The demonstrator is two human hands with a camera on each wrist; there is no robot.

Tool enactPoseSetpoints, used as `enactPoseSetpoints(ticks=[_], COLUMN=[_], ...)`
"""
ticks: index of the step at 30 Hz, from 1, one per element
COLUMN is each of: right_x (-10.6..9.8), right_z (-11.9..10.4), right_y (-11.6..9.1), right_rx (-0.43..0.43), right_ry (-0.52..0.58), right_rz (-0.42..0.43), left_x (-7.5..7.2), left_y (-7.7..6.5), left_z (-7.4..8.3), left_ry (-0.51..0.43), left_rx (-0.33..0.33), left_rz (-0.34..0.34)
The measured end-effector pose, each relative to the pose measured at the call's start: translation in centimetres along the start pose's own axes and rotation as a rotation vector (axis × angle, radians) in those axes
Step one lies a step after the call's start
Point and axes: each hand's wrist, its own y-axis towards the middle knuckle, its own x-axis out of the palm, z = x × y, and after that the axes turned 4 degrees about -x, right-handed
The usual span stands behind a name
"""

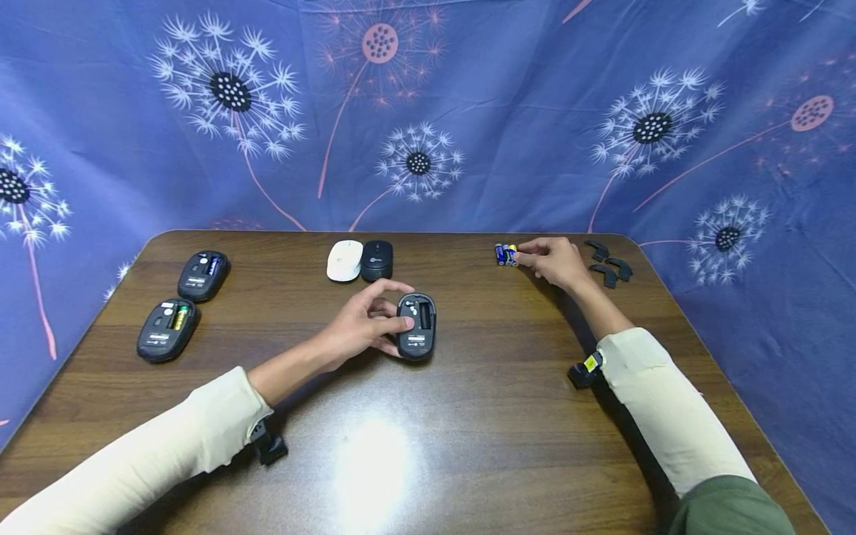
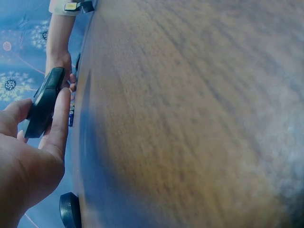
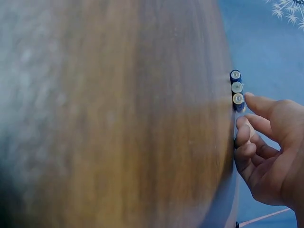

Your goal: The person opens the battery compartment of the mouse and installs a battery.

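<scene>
My left hand (image 1: 357,327) holds a black computer mouse (image 1: 421,343) above the table, thumb on its underside and fingers along its edge. The underside faces the head camera, with its battery compartment uncovered and dark inside. In the left wrist view, the mouse (image 2: 42,107) is seen edge-on between thumb and fingers. At the back right, my right hand (image 1: 553,260) has thumb and forefinger on the rightmost battery of a small row of blue batteries (image 1: 500,255). Up close, the batteries (image 3: 236,87) show their round ends, right at the fingertips.
Two upturned black mice (image 1: 203,276) (image 1: 158,342) lie at the left with batteries in their open compartments. A white mouse (image 1: 344,261) and a black mouse (image 1: 377,260) sit upright at the back. Several black covers (image 1: 605,275) lie beyond the right hand. A patterned cloth (image 1: 468,89) hangs behind.
</scene>
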Motion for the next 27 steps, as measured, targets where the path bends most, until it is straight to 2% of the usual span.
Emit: enactPoseSetpoints(ticks=[12,22,27], right_x=[-0.6,-1.5,-1.6], right_z=[-0.4,-1.6,-1.7], right_y=[0.0,-0.5,-1.1], right_rx=[0.021,-0.005,-0.027], right_ry=[-0.045,-0.227,-0.259], right_rz=[-0.060,-0.253,-0.241], left_x=[-0.1,0.1,0.1], left_y=[0.0,-0.1,-0.1], left_z=[-0.1,-0.1,0.0], left_ry=[-0.012,-0.007,-0.008], left_rx=[0.000,-0.009,-0.009], left_rz=[0.000,0.003,0.005])
